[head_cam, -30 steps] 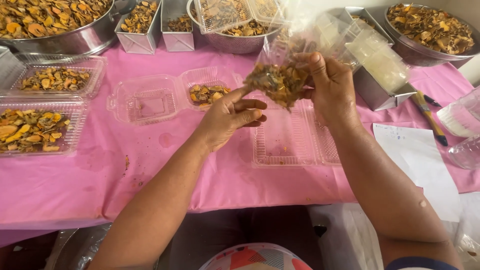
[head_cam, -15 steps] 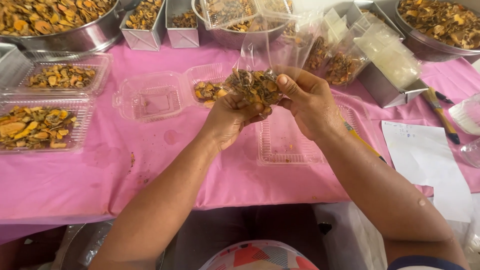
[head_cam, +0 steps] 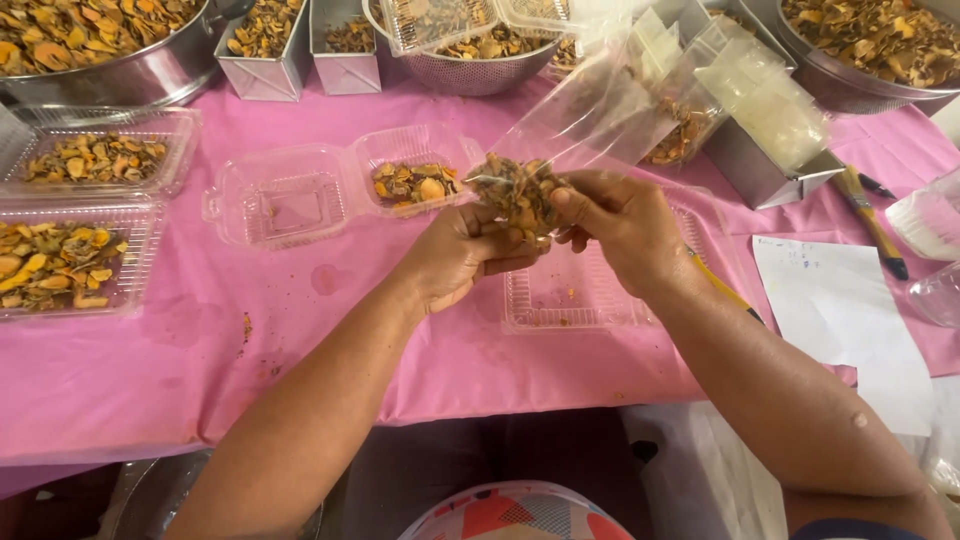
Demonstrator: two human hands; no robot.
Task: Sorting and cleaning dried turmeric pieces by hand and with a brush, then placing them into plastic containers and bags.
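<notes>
1. Both hands have come lower and closer together: the left hand (head_cam: 462,255) and right hand (head_cam: 618,228) now pinch the clear plastic bag (head_cam: 590,115) of dried slices (head_cam: 520,192).
2. Beneath the grip lies an emptied clear tray (head_cam: 575,300); the filling looks done.

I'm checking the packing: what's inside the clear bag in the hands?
The clear bag holds dried orange-brown slices bunched at its bottom; the upper part looks empty. The left hand and right hand cover part of the slices.
</notes>
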